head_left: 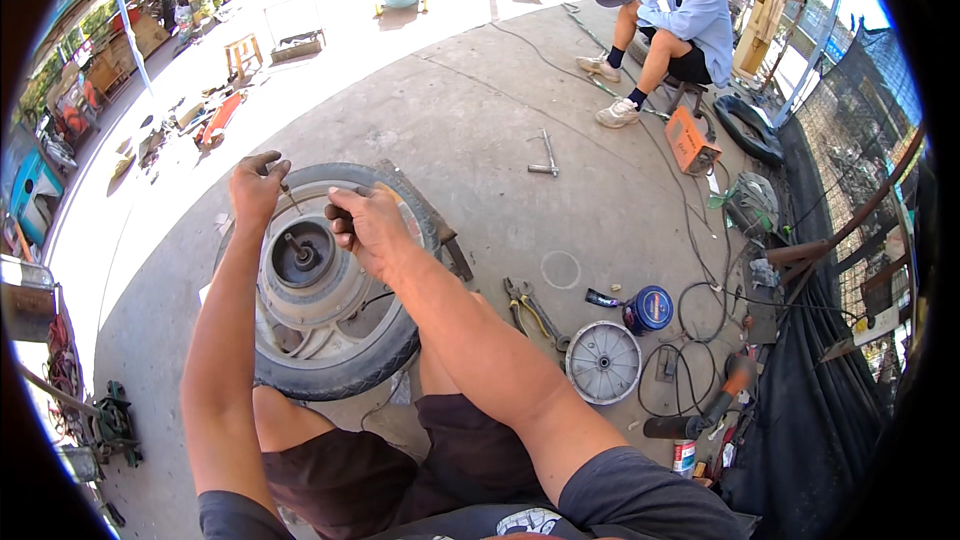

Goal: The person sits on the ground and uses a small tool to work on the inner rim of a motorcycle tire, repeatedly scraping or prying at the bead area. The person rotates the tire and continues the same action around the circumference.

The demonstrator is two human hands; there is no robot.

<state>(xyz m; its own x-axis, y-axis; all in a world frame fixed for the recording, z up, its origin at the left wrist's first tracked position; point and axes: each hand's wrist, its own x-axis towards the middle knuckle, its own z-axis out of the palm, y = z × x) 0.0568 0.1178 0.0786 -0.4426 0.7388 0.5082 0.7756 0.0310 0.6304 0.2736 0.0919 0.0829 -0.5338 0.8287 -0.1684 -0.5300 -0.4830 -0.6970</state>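
Note:
A wheel with a black tyre (335,383) and a grey hub (300,308) lies flat in front of my knees. A short axle (299,249) stands up in the hub's round recess. Over the wheel's far left part is my left hand (257,187), fingertips pinched, a thin dark sliver showing below them. My right hand (370,230) hangs over the wheel's right side with its fingers curled in; what they hold, if anything, is hidden. A dark cable (377,298) comes out of the hub beneath my right forearm.
On the floor at right lie pliers (524,302), a round metal cover (603,362), a blue tin (650,309) and an orange-and-black power tool (715,405) among cables. A T-shaped wrench (545,168) lies farther off. A seated person (690,25) is beside an orange machine (692,142).

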